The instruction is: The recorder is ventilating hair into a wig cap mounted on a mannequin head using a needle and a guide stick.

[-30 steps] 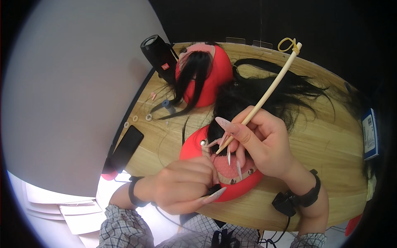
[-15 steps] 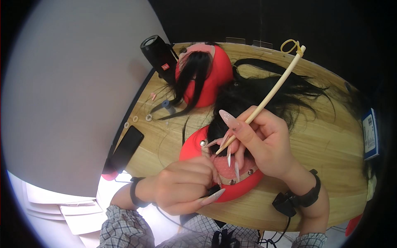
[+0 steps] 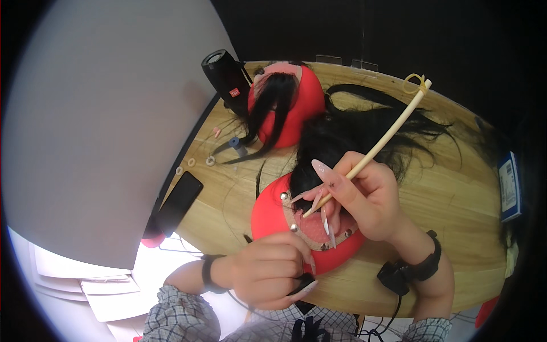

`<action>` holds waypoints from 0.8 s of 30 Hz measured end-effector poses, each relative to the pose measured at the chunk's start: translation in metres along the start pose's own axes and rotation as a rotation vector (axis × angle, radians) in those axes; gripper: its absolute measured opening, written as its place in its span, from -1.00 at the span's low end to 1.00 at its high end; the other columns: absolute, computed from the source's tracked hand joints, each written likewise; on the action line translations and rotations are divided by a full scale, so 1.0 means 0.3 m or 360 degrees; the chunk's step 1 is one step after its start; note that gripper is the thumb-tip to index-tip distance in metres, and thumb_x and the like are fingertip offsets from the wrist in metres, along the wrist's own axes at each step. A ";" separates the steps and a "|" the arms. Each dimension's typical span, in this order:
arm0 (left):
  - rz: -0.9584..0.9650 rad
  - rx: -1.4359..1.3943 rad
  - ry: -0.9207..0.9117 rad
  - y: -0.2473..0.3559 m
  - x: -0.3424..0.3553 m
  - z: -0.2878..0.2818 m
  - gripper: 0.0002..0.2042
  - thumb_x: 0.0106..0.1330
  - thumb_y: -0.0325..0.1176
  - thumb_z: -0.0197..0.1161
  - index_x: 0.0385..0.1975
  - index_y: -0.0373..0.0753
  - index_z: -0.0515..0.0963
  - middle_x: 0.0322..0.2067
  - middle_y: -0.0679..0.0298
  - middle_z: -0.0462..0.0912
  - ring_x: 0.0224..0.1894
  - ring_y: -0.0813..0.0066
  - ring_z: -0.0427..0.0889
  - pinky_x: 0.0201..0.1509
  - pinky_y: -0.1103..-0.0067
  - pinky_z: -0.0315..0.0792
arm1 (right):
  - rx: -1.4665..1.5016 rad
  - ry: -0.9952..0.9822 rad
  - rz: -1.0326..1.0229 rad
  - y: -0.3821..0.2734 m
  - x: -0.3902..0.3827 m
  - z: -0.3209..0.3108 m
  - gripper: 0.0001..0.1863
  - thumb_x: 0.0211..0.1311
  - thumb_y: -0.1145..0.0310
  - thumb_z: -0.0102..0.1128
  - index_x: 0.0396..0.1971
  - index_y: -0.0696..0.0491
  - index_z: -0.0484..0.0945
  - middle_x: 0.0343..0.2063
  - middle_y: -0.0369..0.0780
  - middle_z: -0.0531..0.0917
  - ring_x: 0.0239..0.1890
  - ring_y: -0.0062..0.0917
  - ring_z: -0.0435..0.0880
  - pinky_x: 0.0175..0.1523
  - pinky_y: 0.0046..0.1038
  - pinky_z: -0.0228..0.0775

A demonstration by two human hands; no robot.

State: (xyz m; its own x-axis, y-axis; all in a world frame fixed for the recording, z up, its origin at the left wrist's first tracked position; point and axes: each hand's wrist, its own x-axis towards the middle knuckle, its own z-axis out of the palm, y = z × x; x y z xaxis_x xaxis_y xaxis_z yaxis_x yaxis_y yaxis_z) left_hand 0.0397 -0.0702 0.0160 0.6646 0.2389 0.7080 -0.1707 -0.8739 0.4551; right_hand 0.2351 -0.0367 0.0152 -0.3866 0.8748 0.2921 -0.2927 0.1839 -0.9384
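Note:
My right hand [image 3: 362, 199] grips a pale wooden stick [image 3: 393, 128] with a yellow rubber band [image 3: 415, 84] near its top. The stick's tip is low over the pink mesh cap [image 3: 313, 229], which has silver pins [image 3: 294, 227] round its edge on a red head form [image 3: 268, 214]. Dark hair [image 3: 319, 145] lies over the cap's upper part and spreads behind it. My left hand [image 3: 268, 268] is closed at the lower left of the form, round a small black object [image 3: 304, 282] that is mostly hidden.
A second red head form [image 3: 307, 102] with hair stands at the back beside a black speaker [image 3: 219, 77]. A spool [image 3: 236, 145], small rings [image 3: 191, 162] and a black phone [image 3: 179, 199] lie left; a blue-and-white package [image 3: 509, 188] is at the right edge.
My left hand has moved down and right, away from the cap's edge, uncovering a pin. The stick's top has dropped slightly rightward with my right hand. The whole view has shifted slightly.

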 end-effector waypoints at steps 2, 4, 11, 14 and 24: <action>0.0036 0.0070 0.0044 -0.003 -0.003 0.006 -0.87 -0.02 -0.66 0.22 -0.71 -0.41 0.42 -0.64 0.18 0.40 -0.58 0.35 0.45 -0.30 0.43 0.52 | -0.0037 -0.0062 -0.0051 0.004 -0.002 -0.005 -0.82 0.38 0.43 -0.09 -0.39 0.21 0.39 -0.69 -0.25 0.55 -0.72 -0.72 0.52 -0.09 -0.40 0.57; 0.0123 0.0083 0.0056 -0.010 -0.006 0.006 -0.88 -0.02 -0.66 0.21 -0.70 -0.42 0.41 -0.65 0.18 0.40 -0.58 0.35 0.46 -0.31 0.45 0.52 | -0.0066 -0.0084 -0.0075 0.002 -0.003 -0.003 -0.82 0.38 0.43 -0.09 -0.39 0.22 0.40 -0.68 -0.24 0.56 -0.71 -0.72 0.53 -0.09 -0.41 0.57; 0.0083 0.0045 -0.0012 -0.011 -0.011 0.000 -0.86 -0.01 -0.68 0.16 -0.72 -0.39 0.39 -0.64 0.14 0.51 -0.56 0.28 0.56 -0.30 0.39 0.53 | -0.0099 -0.0118 0.0052 -0.010 -0.009 -0.005 -0.82 0.37 0.44 -0.06 -0.39 0.23 0.43 -0.65 -0.21 0.58 -0.70 -0.73 0.52 -0.13 -0.48 0.57; 0.0071 0.0045 -0.0012 -0.009 -0.013 0.003 -0.89 0.00 -0.68 0.15 -0.70 -0.41 0.41 -0.63 0.14 0.52 -0.55 0.28 0.57 -0.29 0.39 0.53 | -0.0096 -0.0101 0.0002 -0.012 -0.007 0.000 -0.82 0.37 0.45 -0.05 -0.40 0.24 0.44 -0.64 -0.22 0.58 -0.71 -0.75 0.50 -0.21 -0.54 0.57; 0.0071 0.0001 0.0050 -0.012 -0.015 0.007 -0.84 -0.03 -0.67 0.21 -0.72 -0.40 0.38 -0.62 0.15 0.41 -0.57 0.30 0.46 -0.33 0.39 0.50 | -0.0072 -0.0040 -0.0039 -0.005 -0.007 0.003 -0.82 0.36 0.45 -0.04 -0.41 0.24 0.44 -0.67 -0.24 0.56 -0.74 -0.76 0.47 -0.31 -0.60 0.55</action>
State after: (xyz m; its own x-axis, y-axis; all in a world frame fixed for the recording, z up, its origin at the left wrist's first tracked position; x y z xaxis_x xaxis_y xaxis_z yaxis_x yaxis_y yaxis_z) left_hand 0.0389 -0.0690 0.0101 0.6334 0.2128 0.7440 -0.1991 -0.8843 0.4224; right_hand 0.2357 -0.0392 0.0161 -0.4017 0.8584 0.3191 -0.2624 0.2259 -0.9381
